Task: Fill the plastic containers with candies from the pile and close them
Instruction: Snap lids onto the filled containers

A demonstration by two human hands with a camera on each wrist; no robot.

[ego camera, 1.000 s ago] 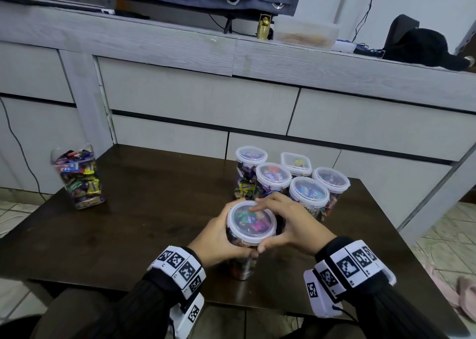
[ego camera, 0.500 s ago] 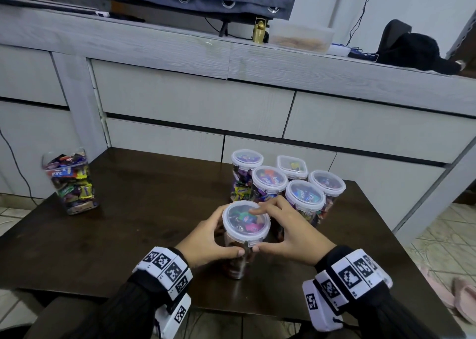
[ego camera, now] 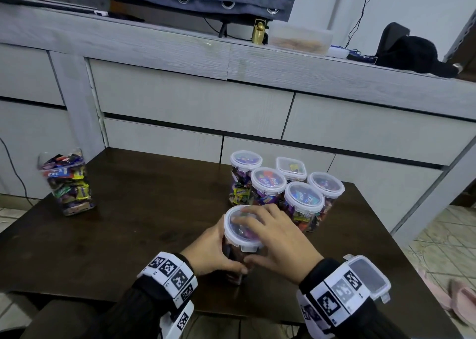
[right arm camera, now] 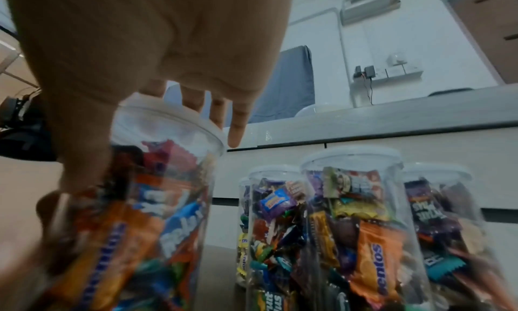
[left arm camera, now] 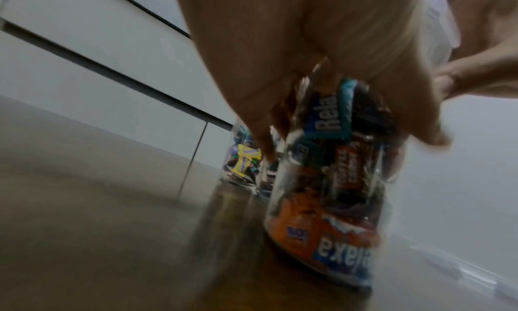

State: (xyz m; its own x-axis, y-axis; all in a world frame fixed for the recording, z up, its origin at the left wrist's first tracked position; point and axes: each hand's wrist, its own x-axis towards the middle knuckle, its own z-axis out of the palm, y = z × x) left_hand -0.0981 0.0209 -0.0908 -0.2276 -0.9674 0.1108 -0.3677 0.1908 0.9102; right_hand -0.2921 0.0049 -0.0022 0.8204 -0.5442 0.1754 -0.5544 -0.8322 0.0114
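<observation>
both hands on one lidded candy container, near table edge

- container (ego camera: 240,238): clear, round, packed w/ wrapped candies, white-rimmed lid (ego camera: 242,229) on top. stands on the dark wood table (ego camera: 144,217), centre-front, just in front of the group of closed ones. base looks tilted in the left wrist view, but that view is blurred, can't tell for sure.
- left hand (ego camera: 211,251): wrapped round the container's side below the lid, fingers curled on the wall, thumb at the front low down. firm hold.
- right hand (ego camera: 278,238): lying over the lid from the right, fingers (right arm camera: 238,125) stretched across the top and past the far rim, thumb down the near side of the wall. palm on lid; whether it presses can't tell.
- lid tab sticks out at the front, betw. the two hands; latched or not, can't tell.
- closed containers (ego camera: 304,202): five behind, bunched tight, all lidded; four tall round, one squarish at the back.
- open candy container (ego camera: 68,184): far left on the table, no lid, heaped full, well apart from the rest.
- loose clear lid (ego camera: 368,277): shows by the right wrist, near the table's right-front edge.
- grey cabinet (ego camera: 195,106) w/ drawers behind the table.
</observation>
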